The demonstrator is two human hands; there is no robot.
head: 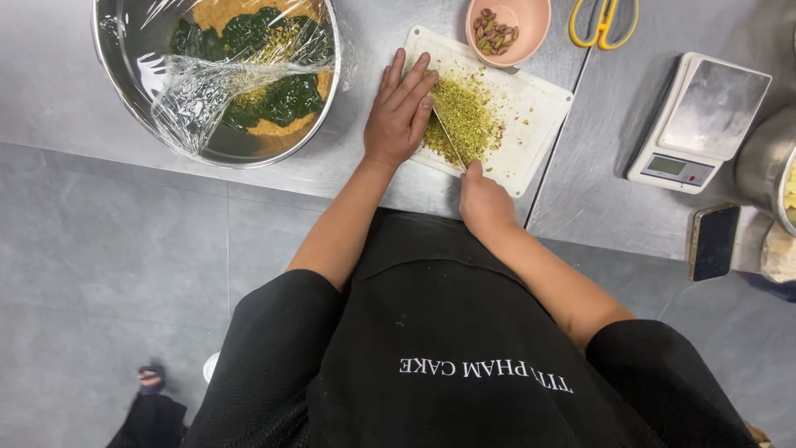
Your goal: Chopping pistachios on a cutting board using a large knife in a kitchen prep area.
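A large steel bowl sits at the upper left of the grey metal surface, partly covered with crumpled cling film over a dark green and golden-brown mixture. A small pink bowl of shelled pistachios stands at the top edge. Yellow-handled scissors lie just right of it. Further right are a white kitchen scale, a dark phone and the rim of a steel pot.

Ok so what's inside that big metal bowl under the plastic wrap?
The metal bowl holds dark green patches and tan, crumbly patches, seen through the crumpled plastic wrap. Glare and folds blur part of it, the top is cut off by the frame, and nothing deeper shows.
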